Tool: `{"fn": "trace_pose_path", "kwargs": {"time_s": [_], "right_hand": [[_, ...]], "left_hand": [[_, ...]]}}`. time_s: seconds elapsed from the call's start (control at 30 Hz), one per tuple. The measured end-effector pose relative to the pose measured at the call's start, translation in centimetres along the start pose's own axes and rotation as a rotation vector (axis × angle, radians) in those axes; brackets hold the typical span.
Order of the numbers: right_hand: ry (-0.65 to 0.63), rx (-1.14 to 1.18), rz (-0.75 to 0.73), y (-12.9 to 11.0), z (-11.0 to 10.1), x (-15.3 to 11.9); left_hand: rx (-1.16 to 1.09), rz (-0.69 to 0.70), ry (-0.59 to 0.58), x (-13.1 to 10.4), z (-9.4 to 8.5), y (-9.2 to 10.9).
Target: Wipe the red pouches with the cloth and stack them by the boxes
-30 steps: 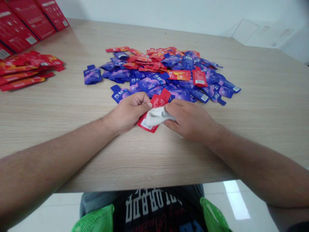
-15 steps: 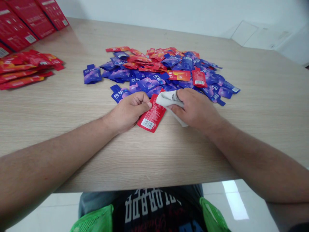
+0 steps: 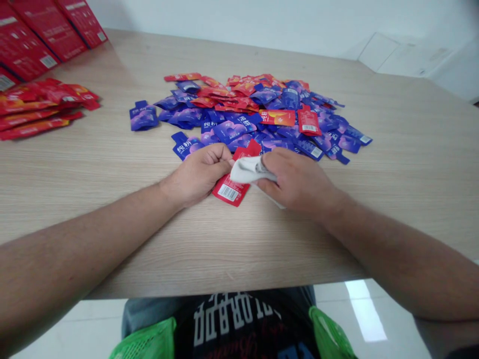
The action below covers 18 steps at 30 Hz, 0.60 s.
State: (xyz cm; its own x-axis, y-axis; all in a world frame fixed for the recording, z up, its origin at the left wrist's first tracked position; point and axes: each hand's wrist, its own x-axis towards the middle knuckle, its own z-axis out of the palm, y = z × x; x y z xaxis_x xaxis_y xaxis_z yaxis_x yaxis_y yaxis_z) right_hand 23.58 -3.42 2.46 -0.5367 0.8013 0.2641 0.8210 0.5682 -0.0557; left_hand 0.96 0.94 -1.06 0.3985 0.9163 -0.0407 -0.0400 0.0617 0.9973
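Note:
A red sachet with a white barcode label lies tilted on the table in front of me. My left hand pinches its left edge between thumb and fingers. My right hand is closed on a white cloth, whose folded end rests over the middle of the sachet and hides part of its print. Just beyond both hands spreads a heap of purple sachets mixed with red-orange sachets.
On the left of the wooden table is a pile of red-orange sachets. Red boxes stand behind that pile. A single purple sachet lies at the heap's left. A white wall runs along the back.
My right hand and the cloth have moved left and toward me, down over the sachet, uncovering its top end. My left hand has hardly moved.

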Motion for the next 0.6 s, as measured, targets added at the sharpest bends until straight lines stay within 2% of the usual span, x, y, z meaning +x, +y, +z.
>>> {"fn": "trace_pose_path", "kwargs": {"time_s": [0.07, 0.1, 0.23, 0.3, 0.47, 0.53, 0.6], "right_hand": [[-0.088, 0.024, -0.114, -0.6, 0.0, -0.1], [-0.097, 0.025, -0.12, -0.6, 0.0, -0.1], [0.058, -0.02, 0.094, 0.7, 0.1, 0.2], [0.076, -0.021, 0.119, 0.9, 0.0, 0.3], [-0.113, 0.032, -0.103, -0.7, -0.3, -0.1], [-0.071, 0.012, -0.041, -0.4, -0.3, 0.0], [0.023, -0.019, 0.081, 0.4, -0.2, 0.2]], "left_hand": [[0.008, 0.002, -0.009, 0.0, 0.0, 0.1], [0.003, 0.001, -0.012, 0.0, 0.0, 0.1], [-0.031, -0.012, -0.006, -0.1, 0.1, 0.2], [-0.022, -0.012, -0.005, -0.1, 0.1, 0.2], [0.011, -0.011, -0.002, 0.0, 0.0, 0.1], [-0.003, -0.013, -0.008, 0.0, 0.0, 0.1], [-0.027, -0.016, -0.009, 0.0, 0.1, 0.1]]}}
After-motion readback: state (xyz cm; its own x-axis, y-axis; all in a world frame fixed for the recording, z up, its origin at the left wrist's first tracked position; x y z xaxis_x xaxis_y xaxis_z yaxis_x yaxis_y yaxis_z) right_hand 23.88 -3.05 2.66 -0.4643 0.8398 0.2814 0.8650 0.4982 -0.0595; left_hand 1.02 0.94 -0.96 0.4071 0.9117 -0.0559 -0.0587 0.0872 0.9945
